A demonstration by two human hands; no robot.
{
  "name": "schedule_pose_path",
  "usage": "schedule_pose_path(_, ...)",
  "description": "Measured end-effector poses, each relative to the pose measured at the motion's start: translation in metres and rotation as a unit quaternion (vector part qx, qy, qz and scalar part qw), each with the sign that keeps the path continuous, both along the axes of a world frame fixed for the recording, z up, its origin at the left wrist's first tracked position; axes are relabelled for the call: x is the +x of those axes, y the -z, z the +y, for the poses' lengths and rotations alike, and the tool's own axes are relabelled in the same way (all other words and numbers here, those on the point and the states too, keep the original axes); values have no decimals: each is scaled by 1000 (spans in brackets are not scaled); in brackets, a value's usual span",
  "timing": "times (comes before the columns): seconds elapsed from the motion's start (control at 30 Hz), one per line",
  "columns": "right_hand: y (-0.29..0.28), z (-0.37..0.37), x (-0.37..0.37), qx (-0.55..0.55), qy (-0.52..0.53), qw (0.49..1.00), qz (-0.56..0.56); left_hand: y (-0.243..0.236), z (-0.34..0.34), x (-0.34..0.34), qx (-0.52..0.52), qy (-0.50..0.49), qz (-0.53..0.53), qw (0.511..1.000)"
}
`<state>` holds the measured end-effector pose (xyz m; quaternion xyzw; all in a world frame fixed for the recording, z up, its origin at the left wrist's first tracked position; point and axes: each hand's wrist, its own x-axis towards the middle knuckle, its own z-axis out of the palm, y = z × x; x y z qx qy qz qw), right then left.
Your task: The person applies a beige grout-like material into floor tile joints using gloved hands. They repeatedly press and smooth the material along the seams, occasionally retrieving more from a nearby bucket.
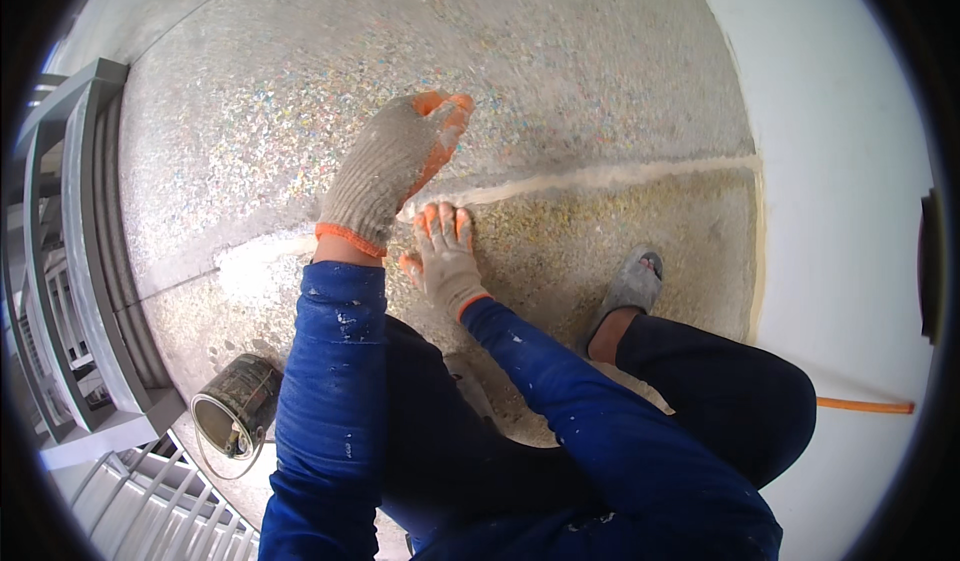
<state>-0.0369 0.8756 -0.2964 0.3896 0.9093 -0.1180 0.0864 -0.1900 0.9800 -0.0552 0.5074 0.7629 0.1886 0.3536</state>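
Observation:
Both hands wear grey knit work gloves with orange rubber on the palms. My left hand [400, 151] is raised over the speckled floor, just beyond a pale filled joint line [570, 179]. Its fingers are curled together toward the thumb, and whatever they may hold is hidden under the glove. Lower and to the right, my right hand [447, 261] rests on the floor with fingers stretched out and tips beside the joint line. The pale strip runs from near my fingers to the wall at the right.
A stained metal can [237, 406] with a wire handle lies tilted at the lower left. Grey metal railing [95, 251] borders the left side. A white wall [840, 181] rises at the right, with an orange strip [865, 405] by it. My sandalled foot [630, 286] stands on the floor.

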Motion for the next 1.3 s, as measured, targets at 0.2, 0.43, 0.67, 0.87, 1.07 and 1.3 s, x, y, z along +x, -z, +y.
schedule_pose_path(0.2,-8,38,47,73,96,989,-91,1,-16,-14,28,-53,-36,998)
schedule_pose_path(0.43,-21,-12,-23,-33,-57,996,64,2,-13,-17,32,-35,17,999)
schedule_pose_path(0.67,1,63,83,109,176,978,8,-4,-32,-35,81,-79,10,994)
schedule_pose_path(0.87,14,-27,-50,25,-56,996,58,-8,-41,-54,65,-132,-34,989)
schedule_pose_path(1.07,-3,-22,-47,-50,-18,993,108,-10,-55,-73,31,-154,-76,985)
schedule_pose_path(1.3,2,24,-9,35,160,986,-16,3,-78,-94,53,-193,-72,977)
